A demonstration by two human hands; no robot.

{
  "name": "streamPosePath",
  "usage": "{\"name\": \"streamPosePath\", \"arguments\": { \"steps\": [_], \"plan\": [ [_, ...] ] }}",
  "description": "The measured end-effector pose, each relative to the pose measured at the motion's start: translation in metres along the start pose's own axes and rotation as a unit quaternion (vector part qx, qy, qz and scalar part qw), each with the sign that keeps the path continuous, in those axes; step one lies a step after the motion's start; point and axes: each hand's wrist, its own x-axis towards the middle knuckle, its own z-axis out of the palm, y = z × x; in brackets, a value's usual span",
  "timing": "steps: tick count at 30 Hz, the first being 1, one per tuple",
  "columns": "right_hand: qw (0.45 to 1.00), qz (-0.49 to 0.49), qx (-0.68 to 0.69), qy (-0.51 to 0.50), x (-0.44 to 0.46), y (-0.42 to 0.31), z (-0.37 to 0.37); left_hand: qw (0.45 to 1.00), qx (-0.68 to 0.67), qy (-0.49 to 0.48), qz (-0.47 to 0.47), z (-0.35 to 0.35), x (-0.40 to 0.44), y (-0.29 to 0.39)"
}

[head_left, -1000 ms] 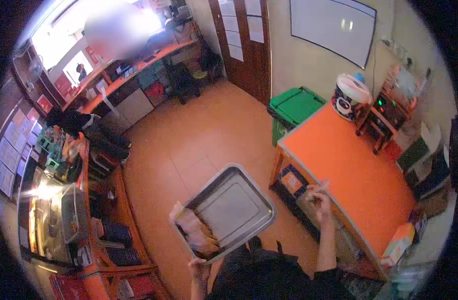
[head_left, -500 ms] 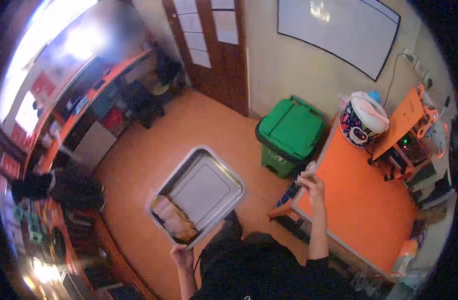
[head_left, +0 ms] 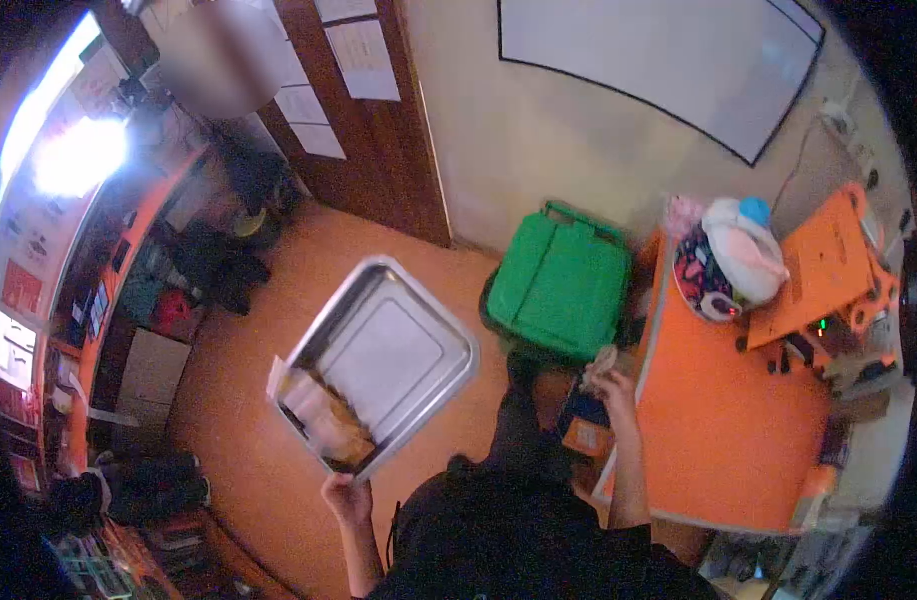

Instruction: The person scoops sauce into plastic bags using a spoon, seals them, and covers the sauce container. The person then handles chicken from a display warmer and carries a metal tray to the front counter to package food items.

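My left hand [head_left: 349, 497] grips the near corner of a shallow rectangular metal tray [head_left: 394, 350], held tilted in front of my body. Along the tray's left side lies a pale and brown bundle [head_left: 324, 415], too blurred to name; a pale flap pokes out over the rim. Thumb and fingers of my right hand [head_left: 614, 385] are closed on a small crumpled whitish piece [head_left: 601, 362], held between the orange table's left edge and a green lidded bin [head_left: 559, 285]. The bin's lid is down.
The orange table [head_left: 729, 430] to my right bears a patterned tub [head_left: 704, 280] with soft items and an orange device [head_left: 814, 275]. Blue and orange boxes [head_left: 586, 432] stand beside the table. A brown door [head_left: 369, 150] is ahead; shelves and desks line the left.
My view has turned and come closer to the bin. A dark-clothed leg now reaches forward near it. Both hands keep their holds; the right hand has come nearer the bin.
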Motion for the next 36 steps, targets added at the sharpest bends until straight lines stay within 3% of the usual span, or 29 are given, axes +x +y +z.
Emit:
{"name": "streamPosePath", "arguments": {
  "steps": [1,3,4,5,7,9,10,12,13,16,18,20,22,24,25,27,28,30,31,32,33,34,35,36],
  "plan": [
    [1.000,-0.005,-0.001,-0.005,0.024,0.010,0.003,0.999,-0.005,0.046,0.004,0.000,0.009,-0.006],
    [0.973,0.047,-0.201,-0.101,0.053,0.026,0.004,0.995,-0.016,0.102,0.005,-0.006,0.012,-0.013],
    [0.971,0.053,-0.169,-0.159,0.064,0.036,0.008,0.998,-0.060,-0.037,0.002,-0.015,0.017,-0.018],
    [0.965,0.061,-0.134,-0.218,0.073,0.042,0.019,0.998,-0.043,0.034,0.017,0.004,0.023,-0.021],
    [0.922,0.138,-0.201,-0.299,0.078,0.003,0.063,0.983,-0.002,0.179,0.036,0.044,0.034,-0.026],
    [0.898,0.045,-0.187,-0.396,0.111,0.043,0.082,0.977,0.007,0.193,0.092,0.060,0.049,-0.033],
    [0.894,0.054,-0.190,-0.403,0.122,0.040,0.095,0.974,0.005,0.204,0.095,0.060,0.057,-0.032],
    [0.788,-0.013,-0.403,-0.466,0.142,0.039,0.111,0.989,-0.030,0.120,0.082,0.063,0.068,-0.034],
    [0.782,-0.010,-0.405,-0.475,0.154,0.040,0.112,0.987,-0.034,0.129,0.088,0.071,0.071,-0.036],
    [0.747,-0.066,-0.505,-0.428,0.189,0.074,0.098,0.990,-0.081,0.071,0.088,0.093,0.068,-0.051],
    [0.793,-0.138,-0.541,-0.244,0.225,0.129,0.071,0.971,-0.050,0.163,0.166,0.100,0.070,-0.058],
    [0.784,-0.166,-0.559,-0.214,0.250,0.115,0.069,0.958,-0.040,0.212,0.191,0.105,0.070,-0.060],
    [0.772,-0.198,-0.574,-0.185,0.268,0.111,0.073,0.951,-0.046,0.233,0.197,0.081,0.061,-0.060],
    [0.817,-0.284,-0.491,-0.103,0.284,0.116,0.084,0.961,-0.129,0.196,0.145,0.015,0.042,-0.060],
    [0.827,-0.315,-0.459,-0.078,0.287,0.108,0.096,0.959,-0.133,0.195,0.156,0.015,0.043,-0.059],
    [0.816,-0.179,-0.481,-0.266,0.296,0.086,0.125,0.951,-0.145,0.196,0.188,0.017,0.043,-0.069],
    [0.832,-0.099,-0.439,-0.325,0.314,0.123,0.124,0.946,-0.139,0.213,0.203,0.061,0.053,-0.066],
    [0.819,0.011,-0.416,-0.395,0.308,0.126,0.170,0.944,-0.141,0.211,0.212,0.065,0.058,-0.058],
    [0.799,0.022,-0.443,-0.407,0.278,0.087,0.208,0.946,-0.142,0.207,0.203,0.058,0.054,-0.060],
    [0.747,-0.054,-0.483,-0.453,0.279,0.107,0.230,0.942,-0.168,0.151,0.247,0.039,0.048,-0.066],
    [0.745,-0.089,-0.444,-0.490,0.292,0.151,0.245,0.934,-0.195,0.091,0.286,0.020,0.041,-0.072],
    [0.749,0.032,-0.404,-0.524,0.255,0.107,0.289,0.931,-0.222,0.136,0.254,-0.001,0.038,-0.070],
    [0.725,0.017,-0.406,-0.556,0.239,0.105,0.321,0.925,-0.249,0.179,0.224,-0.016,0.033,-0.067],
    [0.730,0.070,-0.357,-0.578,0.227,0.112,0.348,0.899,-0.231,0.260,0.266,0.002,0.034,-0.056]
  ]
}}
